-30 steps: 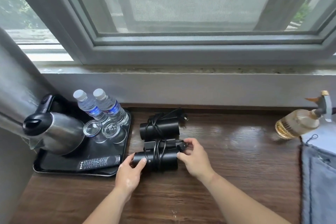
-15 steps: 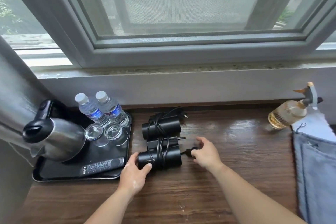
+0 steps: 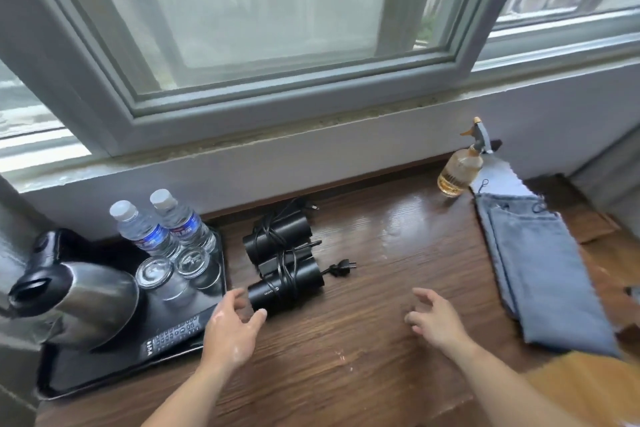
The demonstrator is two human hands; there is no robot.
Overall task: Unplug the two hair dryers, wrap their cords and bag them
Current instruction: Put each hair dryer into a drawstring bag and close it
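Note:
Two black hair dryers lie side by side on the wooden counter, each with its cord wound round the body. The near dryer point(image 3: 289, 282) has its plug point(image 3: 343, 268) lying loose to its right. The far dryer point(image 3: 277, 236) sits behind it with its plug toward the wall. My left hand point(image 3: 232, 326) curls at the near dryer's left end, thumb touching the barrel. My right hand point(image 3: 434, 317) hovers above the counter to the right, fingers loosely spread and holding nothing. Grey-blue fabric bags point(image 3: 540, 267) lie flat at the right.
A black tray point(image 3: 114, 371) at the left holds a steel kettle point(image 3: 81, 302), two water bottles point(image 3: 166, 225), two upturned glasses point(image 3: 173, 267) and a remote point(image 3: 169, 336). A spray bottle point(image 3: 460, 170) stands at the back right. The window wall runs behind.
My right hand let go of the near dryer's plug and drew back to the right. The plug now lies on the counter. The view swung right and tilted.

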